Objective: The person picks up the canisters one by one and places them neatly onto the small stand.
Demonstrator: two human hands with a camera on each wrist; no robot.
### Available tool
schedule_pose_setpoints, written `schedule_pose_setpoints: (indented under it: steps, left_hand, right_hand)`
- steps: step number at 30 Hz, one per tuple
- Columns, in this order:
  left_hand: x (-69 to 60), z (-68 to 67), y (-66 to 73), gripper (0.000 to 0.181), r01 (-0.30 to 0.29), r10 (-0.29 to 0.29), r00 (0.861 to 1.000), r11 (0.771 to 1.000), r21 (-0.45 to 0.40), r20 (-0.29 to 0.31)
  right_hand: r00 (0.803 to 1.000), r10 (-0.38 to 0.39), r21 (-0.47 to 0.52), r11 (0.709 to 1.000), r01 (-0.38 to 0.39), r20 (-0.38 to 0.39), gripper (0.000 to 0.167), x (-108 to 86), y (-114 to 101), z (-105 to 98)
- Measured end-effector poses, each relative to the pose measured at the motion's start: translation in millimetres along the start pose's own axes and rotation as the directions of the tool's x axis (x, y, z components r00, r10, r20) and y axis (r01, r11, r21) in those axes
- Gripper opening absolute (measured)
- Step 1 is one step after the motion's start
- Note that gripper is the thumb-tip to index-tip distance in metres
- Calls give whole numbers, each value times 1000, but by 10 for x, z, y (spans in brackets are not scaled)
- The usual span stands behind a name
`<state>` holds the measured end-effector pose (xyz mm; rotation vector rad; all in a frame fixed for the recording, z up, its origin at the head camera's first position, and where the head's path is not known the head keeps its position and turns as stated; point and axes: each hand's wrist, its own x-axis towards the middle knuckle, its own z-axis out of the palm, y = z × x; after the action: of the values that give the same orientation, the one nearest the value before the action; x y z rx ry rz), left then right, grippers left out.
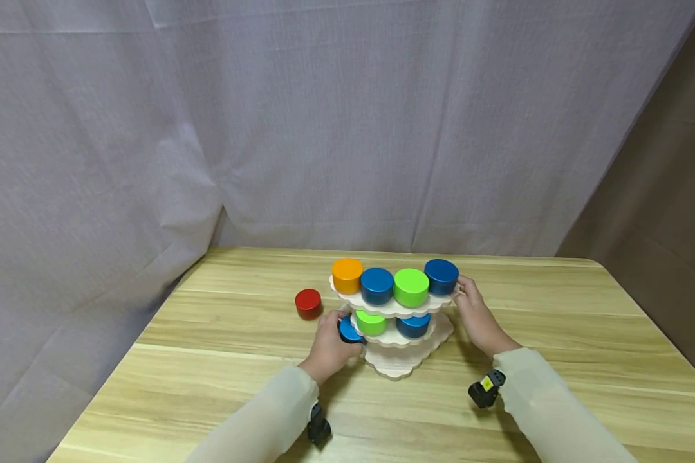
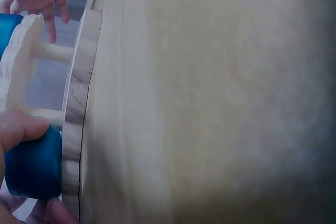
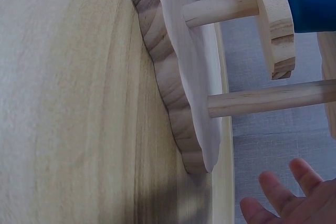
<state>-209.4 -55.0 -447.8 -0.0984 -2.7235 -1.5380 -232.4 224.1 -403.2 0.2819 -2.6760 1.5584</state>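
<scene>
A pale wooden tiered stand (image 1: 395,366) with scalloped shelves stands on the table, bearing round tins. My left hand (image 1: 331,347) grips a blue tin (image 1: 351,330) at the left of the bottom tier; the left wrist view shows thumb and fingers around this blue tin (image 2: 34,163), close against the base board. On the top shelf sit an orange tin (image 1: 347,276), two blue tins and a green tin (image 1: 411,287). The middle shelf carries a green tin (image 1: 371,323) and a blue tin (image 1: 414,325). My right hand (image 1: 479,320), fingers extended, is beside the top shelf's right end; contact is unclear.
A red tin (image 1: 309,304) stands on the wooden table (image 1: 208,360), left of the stand. Behind the table hangs a grey cloth (image 1: 347,128). Wooden posts (image 3: 273,98) join the stand's tiers.
</scene>
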Motion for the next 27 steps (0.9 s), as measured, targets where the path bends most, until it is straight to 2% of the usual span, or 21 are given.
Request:
schedule_pose_setpoints:
  steps: [14,17,21,27]
  left_hand:
    - [-75,-56,20,73,27,-27,1000,998,-53,-8]
    - [-106,-120,13,75,15,-15,1000,999,-38,-8]
    - [-146,-233,-11,75,-31,31,999,999,-10,-11]
    - [-207,-394,-31,78,-79,79,997,995,61,-6]
  right_hand:
    - [1000,-4,-12,1000,4,0,52,17,3,-4]
    - [1000,-5,-9,1000,5,6,52,12,-4,0]
    - [1000,-1,-14,1000,2,12,52,7,-7,2]
    - [1000,11,-22,1000,-11,8,52,5,-3,-3]
